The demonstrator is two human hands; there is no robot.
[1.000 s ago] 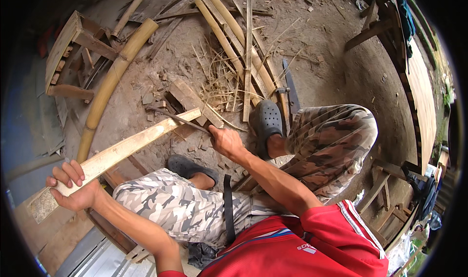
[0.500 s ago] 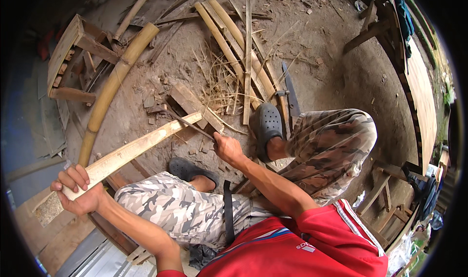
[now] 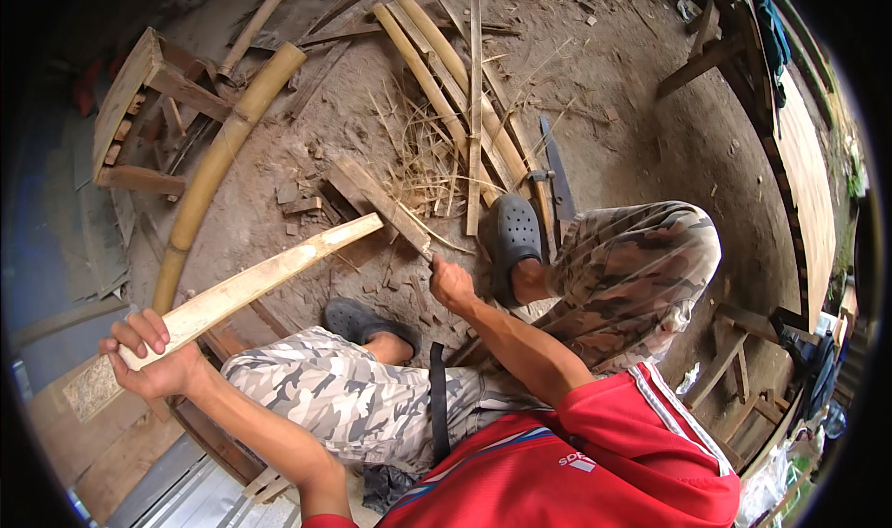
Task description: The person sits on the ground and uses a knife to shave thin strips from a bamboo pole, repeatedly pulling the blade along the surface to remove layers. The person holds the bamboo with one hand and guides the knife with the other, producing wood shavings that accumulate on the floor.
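My left hand (image 3: pixel 158 353) is closed round a long, pale split-bamboo slat (image 3: pixel 260 273), near its rough lower-left end. The slat slopes up to the right, its far tip by a wooden block (image 3: pixel 376 203) on the ground. Beyond that tip, my right hand (image 3: pixel 452 284) is a fist at the block's near end. It grips a long, thin knife, whose blade showed plainly a moment ago but is now hard to make out against the block. Beneath my forearms are my camouflage-trousered legs and grey clogs (image 3: pixel 514 235).
Split bamboo lengths (image 3: pixel 423 78) and shavings (image 3: pixel 427 161) lie ahead. A hammer (image 3: pixel 541 194) and a handsaw (image 3: pixel 557 170) lie by my right foot. A thick bamboo pole (image 3: pixel 209 170) and a wooden stool (image 3: pixel 139 110) are at left; a wooden bench (image 3: pixel 804 194) stands at right.
My right hand has shifted slightly right, away from the slat. The knife blade, which crossed the slat's tip before, has swung off it toward the block. My left hand and the slat barely moved.
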